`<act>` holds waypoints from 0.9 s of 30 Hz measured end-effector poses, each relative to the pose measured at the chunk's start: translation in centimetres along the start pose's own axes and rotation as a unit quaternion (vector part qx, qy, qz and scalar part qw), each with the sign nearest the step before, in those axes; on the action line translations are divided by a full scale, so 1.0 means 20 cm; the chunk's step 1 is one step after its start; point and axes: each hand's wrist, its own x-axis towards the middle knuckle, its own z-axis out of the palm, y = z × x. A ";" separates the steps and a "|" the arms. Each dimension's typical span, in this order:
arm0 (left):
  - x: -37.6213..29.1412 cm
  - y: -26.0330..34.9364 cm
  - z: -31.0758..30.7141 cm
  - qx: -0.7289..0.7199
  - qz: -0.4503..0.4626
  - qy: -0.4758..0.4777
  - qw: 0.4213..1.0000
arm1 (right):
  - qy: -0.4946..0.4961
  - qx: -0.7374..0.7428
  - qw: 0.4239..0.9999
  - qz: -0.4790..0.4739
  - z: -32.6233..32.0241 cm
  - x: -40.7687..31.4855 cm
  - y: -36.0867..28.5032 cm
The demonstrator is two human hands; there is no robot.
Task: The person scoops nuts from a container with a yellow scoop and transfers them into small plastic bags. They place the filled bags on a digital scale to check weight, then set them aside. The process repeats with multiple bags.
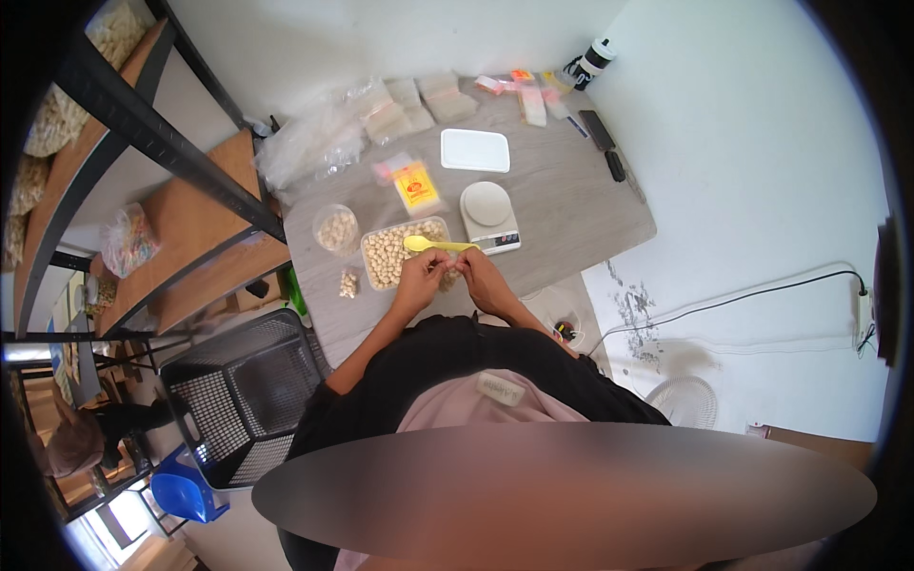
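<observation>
My left hand and my right hand meet at the fingertips, pinching the top of a small clear plastic bag that holds pale round pieces. Just beyond them, a rectangular plastic tub is filled with similar beige balls. A yellow plastic spoon lies across the tub, its handle reaching toward a white digital kitchen scale. To the left stand a round clear container with more pieces and a small filled bag. Behind the tub lies a yellow-labelled pack of plastic bags.
A white lid lies behind the scale. Plastic bag stacks, a smartphone and a bottle line the far side. A black plastic crate and wooden shelves stand left. Another person is at the lower left.
</observation>
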 end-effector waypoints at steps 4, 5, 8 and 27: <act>0.05 0.03 0.02 -0.078 -0.106 0.027 0.991 | -0.049 0.075 0.995 0.050 -0.09 0.06 0.07; 0.06 0.04 0.02 -0.138 -0.153 0.038 0.978 | -0.056 0.082 0.994 0.056 -0.11 0.07 0.08; 0.05 0.04 0.02 -0.123 -0.103 0.009 0.987 | -0.077 0.120 0.987 0.073 -0.15 0.10 0.12; -0.01 -0.01 -0.01 -0.048 -0.096 0.114 0.988 | 0.127 0.174 0.972 0.098 -0.37 0.36 0.54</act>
